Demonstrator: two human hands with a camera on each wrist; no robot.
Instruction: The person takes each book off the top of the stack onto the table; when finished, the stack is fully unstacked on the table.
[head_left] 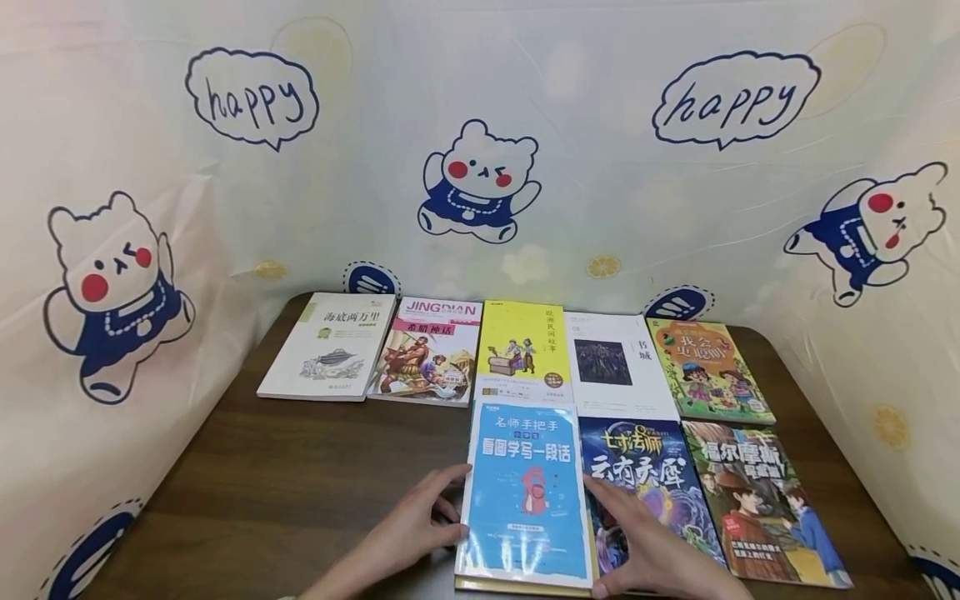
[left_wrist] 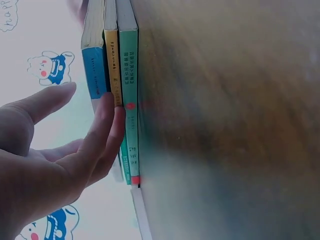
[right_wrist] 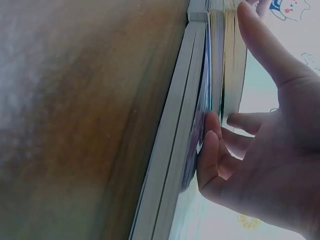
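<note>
A blue-covered book (head_left: 525,492) lies on top of a stack at the front of the table. Below it, the left wrist view shows an orange spine (left_wrist: 113,62) and a green spine (left_wrist: 129,75). My left hand (head_left: 420,521) is at the stack's left side, its fingertips touching the spines and its thumb apart from them in the left wrist view. At the opposite side, my right hand (head_left: 641,542) has fingertips against the page edges (right_wrist: 217,65). Partly behind that hand lies a dark blue-purple book (head_left: 652,475).
A back row holds a white-green book (head_left: 330,346), a pink-titled book (head_left: 427,350), a yellow book (head_left: 522,350), a white book (head_left: 622,367) and an orange-green book (head_left: 712,371). At front right lies a detective book (head_left: 765,500). Printed cloth (head_left: 585,192) surrounds the dark wooden table (head_left: 300,475).
</note>
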